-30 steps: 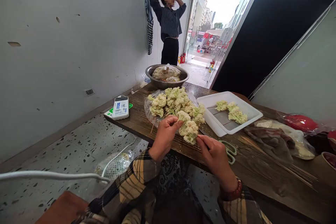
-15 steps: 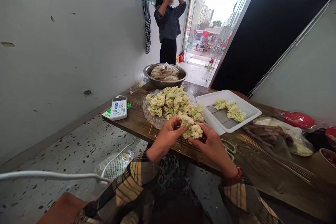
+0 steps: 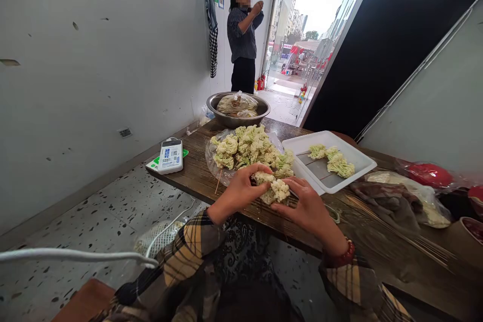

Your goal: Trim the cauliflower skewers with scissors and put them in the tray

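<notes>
Cauliflower florets (image 3: pixel 278 191) are held between my two hands just above the table's near edge. My left hand (image 3: pixel 245 187) grips the left side of the bunch, thumb in front and fingers over the top. From the right, my right hand (image 3: pixel 307 209) presses thumb and fingertips to the same bunch. Whether a skewer runs through it is hidden. Right behind my hands, a pile of cauliflower (image 3: pixel 253 146) lies on a clear plastic bag (image 3: pixel 210 153), with a thin wooden stick (image 3: pixel 218 181) poking out. Several florets (image 3: pixel 339 163) sit in a white tray (image 3: pixel 368 161) at the right.
A metal bowl (image 3: pixel 266 111) with bagged food stands at the table's far end. The white box (image 3: pixel 171 157) lies at the left edge. At right are thin skewers (image 3: pixel 407 236), a grey cloth (image 3: pixel 388 201) and a bagged red item (image 3: pixel 430 173). One person (image 3: pixel 243 40) stands beyond.
The florets in my hands have tipped and dropped slightly, and my right hand's fingers have spread around them. The person at the back has lowered their arms from their head.
</notes>
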Motion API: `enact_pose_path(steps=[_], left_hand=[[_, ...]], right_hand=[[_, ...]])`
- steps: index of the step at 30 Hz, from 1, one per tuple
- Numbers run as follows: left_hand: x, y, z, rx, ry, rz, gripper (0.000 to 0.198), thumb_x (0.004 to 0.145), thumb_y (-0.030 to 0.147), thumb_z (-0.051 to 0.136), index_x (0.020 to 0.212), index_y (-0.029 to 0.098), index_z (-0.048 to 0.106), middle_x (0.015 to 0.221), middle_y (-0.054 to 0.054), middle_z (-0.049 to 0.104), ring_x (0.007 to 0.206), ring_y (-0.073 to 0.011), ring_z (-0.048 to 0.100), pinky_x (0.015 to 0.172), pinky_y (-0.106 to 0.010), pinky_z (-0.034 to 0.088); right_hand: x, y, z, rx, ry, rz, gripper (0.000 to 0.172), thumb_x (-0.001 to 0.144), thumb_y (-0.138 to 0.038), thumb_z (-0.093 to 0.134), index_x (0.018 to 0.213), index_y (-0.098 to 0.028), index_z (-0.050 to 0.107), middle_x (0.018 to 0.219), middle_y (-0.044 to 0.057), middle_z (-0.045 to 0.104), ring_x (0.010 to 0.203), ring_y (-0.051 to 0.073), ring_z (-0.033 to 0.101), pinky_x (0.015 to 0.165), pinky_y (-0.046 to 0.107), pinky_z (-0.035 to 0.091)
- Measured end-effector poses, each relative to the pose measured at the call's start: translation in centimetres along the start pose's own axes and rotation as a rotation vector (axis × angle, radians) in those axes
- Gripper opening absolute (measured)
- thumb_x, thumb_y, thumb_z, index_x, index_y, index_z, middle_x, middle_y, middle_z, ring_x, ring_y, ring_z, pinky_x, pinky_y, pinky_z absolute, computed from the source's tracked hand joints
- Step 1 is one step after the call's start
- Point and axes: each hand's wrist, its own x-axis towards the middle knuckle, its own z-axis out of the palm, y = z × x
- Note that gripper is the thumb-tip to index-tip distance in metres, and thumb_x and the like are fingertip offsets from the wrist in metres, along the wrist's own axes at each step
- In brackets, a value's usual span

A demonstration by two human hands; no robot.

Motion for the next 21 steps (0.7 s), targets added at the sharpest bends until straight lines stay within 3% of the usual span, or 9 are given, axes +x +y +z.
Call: enact_pose_path(steps=[3,7,10,16,21], left_hand=[[0.2,0.5,0.1,0.077,-0.027,0.003,0.023,0.071,0.016,0.061,0.092,0.020,0.070,0.089,-0.001,0.071,0.078,-0.0180,0.062,0.070,-0.028,0.047],[0.5,0.8,0.1,0.135,-0.035,0.017,0.028,0.072,0.015,0.059,0.097,0.020,0.069,0.100,-0.002,0.071,0.090,-0.0196,0.064,0.076,-0.027,0.048],[0.6,0.9,-0.1,0.169,-0.058,-0.017,0.023,0.073,0.018,0.058,0.094,0.019,0.068,0.099,-0.002,0.071,0.086,-0.0179,0.064,0.074,-0.027,0.048],[0.8,0.5,0.0,0.185,-0.097,0.012,0.020,0.075,0.017,0.059,0.094,0.018,0.065,0.096,-0.002,0.070,0.089,-0.0185,0.063,0.081,-0.029,0.047],[0.9,0.4,-0.5,0.216,-0.184,0.098,0.020,0.077,0.017,0.058,0.096,0.019,0.063,0.102,-0.003,0.070,0.097,-0.0197,0.063,0.086,-0.031,0.046]], right_hand=[[0.6,-0.4,-0.1,0.073,0.013,0.010,0.051,0.075,-0.038,0.073,0.120,-0.022,0.056,0.118,0.008,0.064,0.110,0.026,0.059,0.094,0.041,0.046],[1.1,-1.4,-0.1,0.198,0.030,0.113,0.056,0.076,-0.033,0.069,0.127,-0.022,0.049,0.112,0.007,0.066,0.102,0.023,0.063,0.088,0.036,0.050],[1.4,-1.9,0.1,0.193,0.029,0.143,0.061,0.076,-0.032,0.067,0.132,-0.022,0.045,0.110,0.007,0.066,0.100,0.023,0.063,0.087,0.036,0.050],[2.1,-1.8,1.1,0.072,0.050,0.106,0.059,0.079,-0.020,0.054,0.137,-0.022,0.042,0.104,0.006,0.066,0.093,0.023,0.066,0.082,0.037,0.049],[2.1,-1.8,1.7,0.148,0.086,0.046,0.053,0.078,-0.016,0.054,0.130,-0.021,0.047,0.112,0.006,0.065,0.099,0.021,0.064,0.088,0.035,0.048]])
